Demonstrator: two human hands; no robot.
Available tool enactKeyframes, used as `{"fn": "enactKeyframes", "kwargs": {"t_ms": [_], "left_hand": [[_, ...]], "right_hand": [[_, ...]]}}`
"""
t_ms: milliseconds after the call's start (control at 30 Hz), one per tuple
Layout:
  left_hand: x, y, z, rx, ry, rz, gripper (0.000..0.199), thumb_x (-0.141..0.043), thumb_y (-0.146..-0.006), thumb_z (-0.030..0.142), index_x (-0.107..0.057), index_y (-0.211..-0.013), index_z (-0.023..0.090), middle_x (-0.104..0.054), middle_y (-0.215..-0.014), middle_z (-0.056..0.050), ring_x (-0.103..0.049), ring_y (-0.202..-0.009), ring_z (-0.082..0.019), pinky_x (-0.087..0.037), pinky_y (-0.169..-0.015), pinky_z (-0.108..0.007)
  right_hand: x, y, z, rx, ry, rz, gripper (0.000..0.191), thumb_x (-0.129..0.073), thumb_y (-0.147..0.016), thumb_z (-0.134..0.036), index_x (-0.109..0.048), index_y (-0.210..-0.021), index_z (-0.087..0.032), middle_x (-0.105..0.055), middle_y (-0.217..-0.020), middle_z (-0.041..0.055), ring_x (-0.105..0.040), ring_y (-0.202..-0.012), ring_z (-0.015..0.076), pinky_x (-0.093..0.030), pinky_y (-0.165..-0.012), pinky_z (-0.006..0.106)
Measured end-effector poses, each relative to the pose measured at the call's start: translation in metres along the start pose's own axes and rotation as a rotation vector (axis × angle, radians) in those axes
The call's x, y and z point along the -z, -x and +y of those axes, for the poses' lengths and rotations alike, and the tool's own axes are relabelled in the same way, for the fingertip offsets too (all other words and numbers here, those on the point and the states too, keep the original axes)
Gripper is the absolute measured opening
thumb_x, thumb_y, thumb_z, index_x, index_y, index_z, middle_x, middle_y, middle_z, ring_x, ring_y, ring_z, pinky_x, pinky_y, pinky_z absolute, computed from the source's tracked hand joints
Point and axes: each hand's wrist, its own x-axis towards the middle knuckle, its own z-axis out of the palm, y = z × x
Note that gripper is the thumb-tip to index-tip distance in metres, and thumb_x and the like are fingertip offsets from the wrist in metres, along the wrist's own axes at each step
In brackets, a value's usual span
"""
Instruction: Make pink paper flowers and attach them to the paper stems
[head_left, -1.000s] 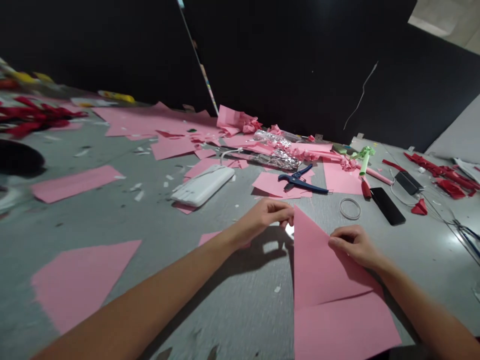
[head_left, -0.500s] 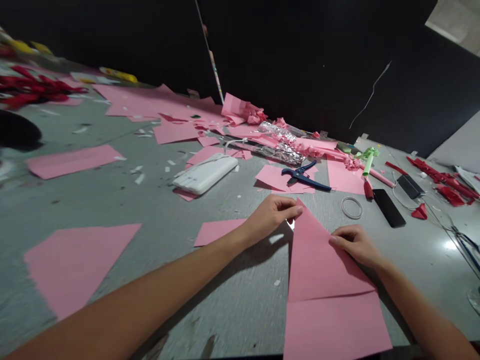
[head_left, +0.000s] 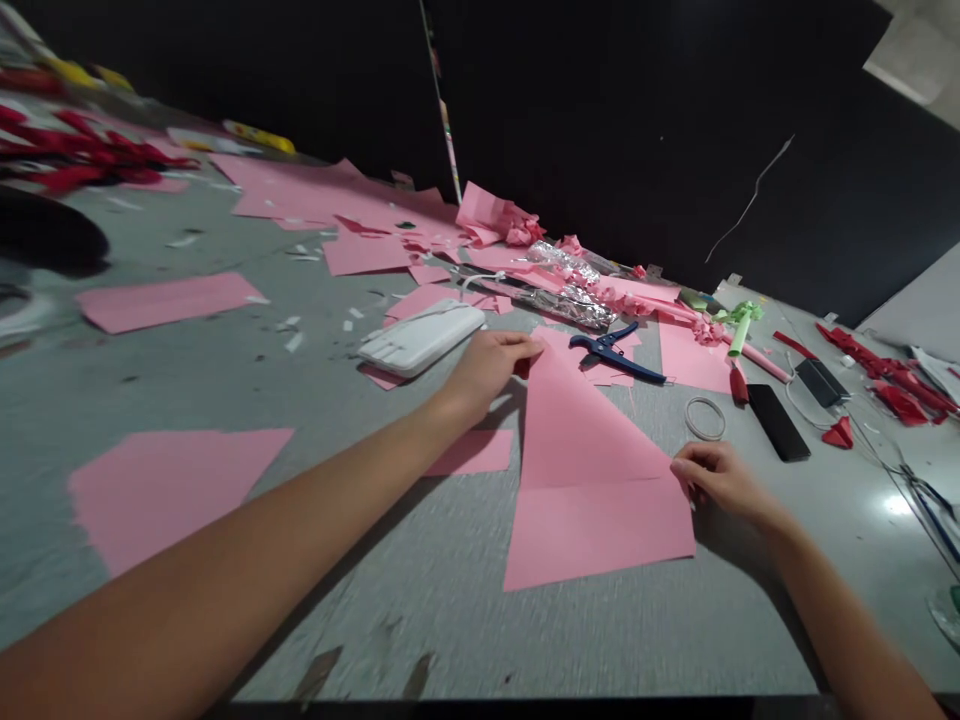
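A pink sheet of paper (head_left: 600, 490) with a crease across it hangs between my two hands over the grey tabletop. My left hand (head_left: 491, 370) is closed in a pinch on its narrow upper corner. At the sheet's right edge, near the end of the crease, my right hand (head_left: 716, 480) grips it between thumb and fingers. Partly behind my left forearm lies a smaller pink paper piece (head_left: 480, 452). Just past the sheet's top are navy-handled pliers or cutters (head_left: 616, 355), resting on pink scraps. A white power bank (head_left: 421, 338) lies beyond my left hand.
A roll of tape or ring (head_left: 705, 418), a black phone (head_left: 778, 422) and a black adapter (head_left: 821, 380) lie to the right. Pink paper (head_left: 176, 490) is on the left. Crumpled pink paper and foil (head_left: 574, 303) line the black wall. Red strips (head_left: 75, 150) sit far left.
Both hands still hold the pink sheet. My left hand has carried its upper corner left and away from me, and the whole sheet now sits farther from the table's front edge.
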Motion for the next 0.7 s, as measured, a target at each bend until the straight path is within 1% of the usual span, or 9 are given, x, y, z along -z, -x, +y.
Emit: {"fn": "enactKeyframes", "kwargs": {"t_ms": [67, 167, 267, 333, 400, 500, 600, 667, 700], "left_hand": [[0.005, -0.003, 0.0, -0.006, -0.014, 0.019, 0.022, -0.072, -0.08, 0.037, -0.067, -0.065, 0.022, -0.061, -0.066, -0.003, -0.055, -0.06, -0.017, -0.046, -0.062, -0.032], [0.009, -0.005, 0.002, -0.009, -0.064, 0.018, 0.025, -0.068, -0.083, 0.039, -0.064, -0.066, 0.022, -0.061, -0.065, -0.003, -0.056, -0.059, -0.016, -0.047, -0.061, -0.03], [0.003, 0.001, 0.003, 0.012, -0.172, -0.075, 0.028, -0.068, -0.084, 0.043, -0.064, -0.065, 0.022, -0.061, -0.059, -0.003, -0.056, -0.053, -0.016, -0.045, -0.054, -0.029], [-0.005, 0.009, 0.003, 0.01, -0.28, -0.169, 0.031, -0.069, -0.084, 0.044, -0.065, -0.063, 0.021, -0.06, -0.052, -0.003, -0.054, -0.046, -0.016, -0.039, -0.049, -0.028], [-0.013, 0.019, 0.005, -0.036, -0.403, -0.23, 0.036, -0.07, -0.084, 0.042, -0.063, -0.056, 0.021, -0.057, -0.048, -0.002, -0.05, -0.044, -0.015, -0.033, -0.048, -0.028], [-0.024, 0.037, 0.011, -0.148, -0.563, -0.218, 0.042, -0.074, -0.082, 0.037, -0.053, -0.048, 0.022, -0.055, -0.05, -0.002, -0.052, -0.053, -0.017, -0.034, -0.055, -0.029], [-0.038, 0.056, 0.015, -0.343, -0.698, -0.258, 0.031, -0.068, -0.092, 0.037, -0.065, -0.065, 0.021, -0.069, -0.074, -0.007, -0.064, -0.077, -0.024, -0.047, -0.072, -0.034], [-0.05, 0.068, 0.011, -0.551, -0.81, -0.426, 0.029, -0.053, -0.104, 0.036, -0.076, -0.097, 0.019, -0.078, -0.109, -0.013, -0.07, -0.105, -0.029, -0.052, -0.093, -0.041], [-0.056, 0.073, 0.007, -0.632, -0.863, -0.525, 0.035, -0.047, -0.108, 0.035, -0.075, -0.117, 0.016, -0.075, -0.13, -0.017, -0.067, -0.122, -0.031, -0.05, -0.104, -0.044]], "right_hand": [[0.007, 0.001, 0.002, -0.025, 0.003, -0.054, 0.039, -0.066, -0.097, -0.053, -0.071, -0.078, -0.02, -0.065, -0.064, 0.0023, -0.058, -0.055, 0.0155, -0.04, -0.05, 0.027], [0.018, 0.002, 0.006, 0.024, 0.085, -0.07, 0.035, -0.07, -0.096, -0.048, -0.074, -0.075, -0.02, -0.065, -0.061, 0.0024, -0.057, -0.053, 0.015, -0.04, -0.05, 0.027], [0.019, 0.001, 0.008, 0.115, 0.167, 0.074, 0.036, -0.067, -0.097, -0.045, -0.073, -0.072, -0.02, -0.065, -0.062, 0.0025, -0.056, -0.057, 0.016, -0.042, -0.054, 0.029], [0.011, 0.001, 0.006, 0.179, 0.187, 0.232, 0.031, -0.065, -0.099, -0.045, -0.073, -0.081, -0.021, -0.071, -0.075, 0.0054, -0.062, -0.069, 0.0197, -0.049, -0.065, 0.033], [-0.002, 0.003, 0.0, 0.295, 0.258, 0.3, 0.024, -0.064, -0.101, -0.042, -0.077, -0.098, -0.022, -0.077, -0.098, 0.0093, -0.069, -0.092, 0.0252, -0.055, -0.086, 0.041], [-0.025, 0.009, -0.009, 0.446, 0.462, 0.162, 0.032, -0.062, -0.106, -0.035, -0.074, -0.134, -0.026, -0.072, -0.141, 0.0111, -0.064, -0.132, 0.0305, -0.047, -0.116, 0.053], [-0.041, 0.012, -0.013, 0.421, 0.621, -0.009, 0.055, -0.061, -0.109, -0.036, -0.051, -0.162, -0.029, -0.048, -0.169, 0.0082, -0.044, -0.157, 0.0299, -0.034, -0.13, 0.058], [-0.044, 0.012, -0.012, 0.375, 0.67, -0.07, 0.065, -0.061, -0.11, -0.04, -0.038, -0.17, -0.029, -0.036, -0.176, 0.0075, -0.034, -0.163, 0.0289, -0.026, -0.135, 0.059], [-0.044, 0.011, -0.012, 0.356, 0.684, -0.088, 0.069, -0.06, -0.11, -0.041, -0.033, -0.172, -0.028, -0.032, -0.177, 0.0078, -0.03, -0.165, 0.0284, -0.023, -0.136, 0.059]]}}
